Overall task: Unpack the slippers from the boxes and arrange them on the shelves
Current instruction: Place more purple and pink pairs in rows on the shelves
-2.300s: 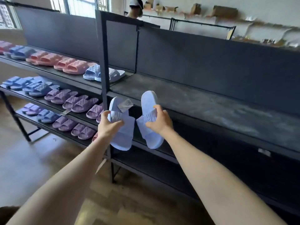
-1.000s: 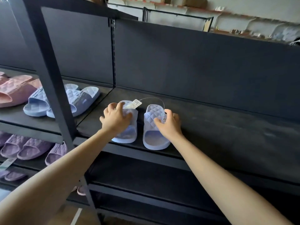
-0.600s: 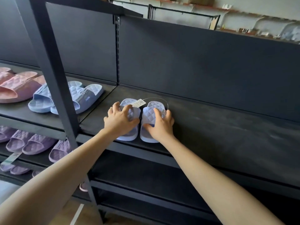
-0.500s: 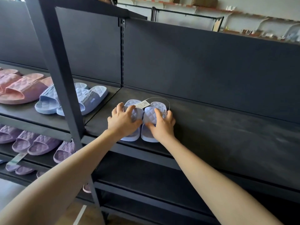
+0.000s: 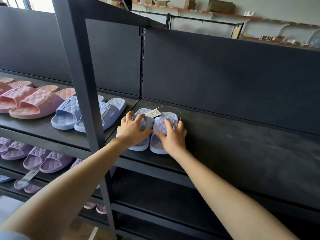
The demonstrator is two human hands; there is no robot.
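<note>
A pair of light blue quilted slippers lies side by side on the top shelf (image 5: 233, 144) of the right-hand dark rack, toes toward the back panel. My left hand (image 5: 132, 129) grips the strap of the left slipper (image 5: 138, 148), fingers arched over it. My right hand (image 5: 173, 137) grips the strap of the right slipper (image 5: 160, 125), thumb on its inner side. The two slippers touch each other. A white price tag (image 5: 153, 113) on a thin clear loop lies over their toes.
A black upright post (image 5: 86, 101) stands just left of my left arm. Beyond it, the left rack holds another blue pair (image 5: 69, 111), pink slippers (image 5: 34, 103), and purple ones (image 5: 43, 160) lower down. The lower right shelves are dark. A person (image 5: 121, 2) stands behind the racks.
The pair went from held in the air in front of the rack to lying on the top shelf. My hands then pushed the two slippers together until they touched.
</note>
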